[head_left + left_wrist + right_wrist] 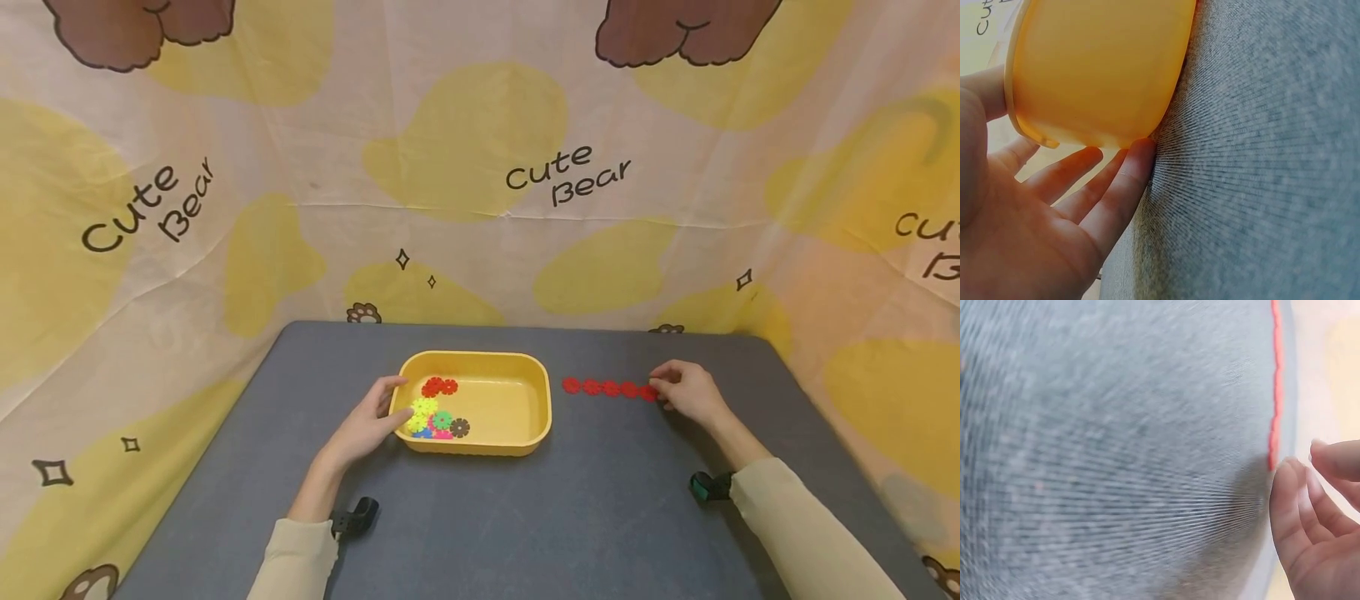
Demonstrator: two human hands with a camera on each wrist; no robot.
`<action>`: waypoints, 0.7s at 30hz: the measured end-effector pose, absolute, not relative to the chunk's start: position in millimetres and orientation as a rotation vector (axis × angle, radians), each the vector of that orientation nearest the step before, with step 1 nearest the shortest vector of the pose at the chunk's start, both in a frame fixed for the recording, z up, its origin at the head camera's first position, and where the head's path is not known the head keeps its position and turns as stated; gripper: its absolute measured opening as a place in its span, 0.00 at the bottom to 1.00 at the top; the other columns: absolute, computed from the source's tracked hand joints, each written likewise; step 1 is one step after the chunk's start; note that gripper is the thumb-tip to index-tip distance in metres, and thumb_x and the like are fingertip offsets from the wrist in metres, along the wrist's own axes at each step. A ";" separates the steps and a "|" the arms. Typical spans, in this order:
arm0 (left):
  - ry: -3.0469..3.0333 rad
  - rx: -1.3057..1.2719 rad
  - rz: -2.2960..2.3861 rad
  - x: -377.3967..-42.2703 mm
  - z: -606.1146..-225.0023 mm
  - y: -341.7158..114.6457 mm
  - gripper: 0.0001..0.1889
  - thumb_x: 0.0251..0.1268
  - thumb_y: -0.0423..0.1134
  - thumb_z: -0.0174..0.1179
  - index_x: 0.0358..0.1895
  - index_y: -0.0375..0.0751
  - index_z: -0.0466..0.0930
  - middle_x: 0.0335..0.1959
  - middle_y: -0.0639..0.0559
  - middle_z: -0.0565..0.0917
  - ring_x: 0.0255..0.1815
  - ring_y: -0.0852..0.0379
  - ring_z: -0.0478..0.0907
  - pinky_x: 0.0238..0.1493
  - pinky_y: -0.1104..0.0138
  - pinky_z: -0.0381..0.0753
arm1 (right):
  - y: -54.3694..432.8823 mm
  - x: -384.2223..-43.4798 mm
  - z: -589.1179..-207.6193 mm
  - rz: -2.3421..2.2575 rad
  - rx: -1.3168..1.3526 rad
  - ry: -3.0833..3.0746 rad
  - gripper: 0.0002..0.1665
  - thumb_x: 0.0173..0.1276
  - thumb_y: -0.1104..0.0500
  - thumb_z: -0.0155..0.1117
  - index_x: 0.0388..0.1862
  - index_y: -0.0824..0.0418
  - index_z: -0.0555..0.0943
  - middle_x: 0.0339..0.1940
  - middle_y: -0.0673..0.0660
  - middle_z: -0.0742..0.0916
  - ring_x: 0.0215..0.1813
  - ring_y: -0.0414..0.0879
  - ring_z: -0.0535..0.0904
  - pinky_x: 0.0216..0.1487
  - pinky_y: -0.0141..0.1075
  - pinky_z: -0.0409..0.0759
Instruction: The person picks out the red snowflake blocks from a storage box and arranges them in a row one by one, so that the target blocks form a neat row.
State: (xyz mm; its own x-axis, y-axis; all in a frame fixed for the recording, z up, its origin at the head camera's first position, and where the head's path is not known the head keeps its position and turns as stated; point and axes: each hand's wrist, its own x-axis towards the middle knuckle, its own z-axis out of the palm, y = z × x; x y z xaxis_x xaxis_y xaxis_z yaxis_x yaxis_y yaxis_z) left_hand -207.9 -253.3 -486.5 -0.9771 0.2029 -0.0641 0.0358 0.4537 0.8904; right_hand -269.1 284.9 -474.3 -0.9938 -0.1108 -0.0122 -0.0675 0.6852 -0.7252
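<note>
My left hand (pixel 369 423) holds the left end of a yellow plastic tub (pixel 480 448), its thumb over the rim. In the left wrist view, the fingers (pixel 1116 194) rest against the tub's outer wall. Beyond the tub's right side lies a row of several red snowflake discs (pixel 611 389), edge to edge on the table. At the row's right end is my right hand (pixel 688 392), its fingertips at the last red disc (pixel 648 392). The right wrist view shows a gap between thumb and fingers, with the red row (pixel 1277 381) seen edge-on; nothing is visibly pinched.
Inside the tub, loose snowflake discs gather at the left: red ones (pixel 435 387), yellow ones (pixel 422 410), a green one (pixel 442 419), a brown one (pixel 460 427), plus pink and blue. A dark grey table (pixel 510 525) lies below, with a printed cloth (pixel 465 150) behind it.
</note>
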 end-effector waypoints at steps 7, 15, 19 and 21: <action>2.528 0.218 1.557 -208.5 -487.6 -254.7 0.33 0.74 0.45 0.62 0.75 0.43 0.58 0.80 0.34 0.55 0.80 0.33 0.51 0.74 0.42 0.59 | 274.3 -265.1 -456.6 -1.228 -0.210 2.849 0.16 0.77 0.58 0.62 0.55 0.69 0.81 0.45 0.67 0.88 0.39 0.56 0.86 0.36 0.41 0.87; 2.543 0.213 1.550 -208.7 -487.9 -255.1 0.33 0.74 0.45 0.62 0.74 0.43 0.58 0.79 0.34 0.56 0.80 0.33 0.52 0.74 0.42 0.59 | 245.1 -256.4 -433.3 -1.250 -0.315 2.877 0.18 0.78 0.52 0.61 0.55 0.64 0.82 0.50 0.66 0.87 0.45 0.59 0.85 0.38 0.42 0.81; 2.542 0.212 1.546 -208.6 -488.0 -254.4 0.33 0.73 0.47 0.62 0.74 0.43 0.58 0.79 0.34 0.56 0.80 0.34 0.52 0.74 0.42 0.59 | 229.3 -250.5 -425.1 -1.319 -0.351 2.840 0.16 0.77 0.52 0.63 0.54 0.61 0.83 0.49 0.65 0.88 0.46 0.60 0.86 0.40 0.43 0.82; 2.534 0.215 1.552 -208.6 -488.0 -254.0 0.33 0.74 0.46 0.62 0.74 0.43 0.58 0.79 0.35 0.56 0.80 0.34 0.52 0.74 0.42 0.59 | 220.7 -248.3 -421.8 -1.345 -0.375 2.832 0.15 0.76 0.52 0.64 0.53 0.61 0.84 0.47 0.62 0.88 0.45 0.58 0.86 0.40 0.43 0.83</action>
State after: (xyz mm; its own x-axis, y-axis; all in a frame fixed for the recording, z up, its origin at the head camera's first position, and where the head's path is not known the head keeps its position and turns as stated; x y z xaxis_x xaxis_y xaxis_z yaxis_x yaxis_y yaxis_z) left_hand -208.6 -254.0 -488.0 -0.9765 0.2061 -0.0622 0.0382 0.4504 0.8920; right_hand -248.3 220.7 -421.8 -0.9717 -0.2062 0.1155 -0.2198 0.6090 -0.7621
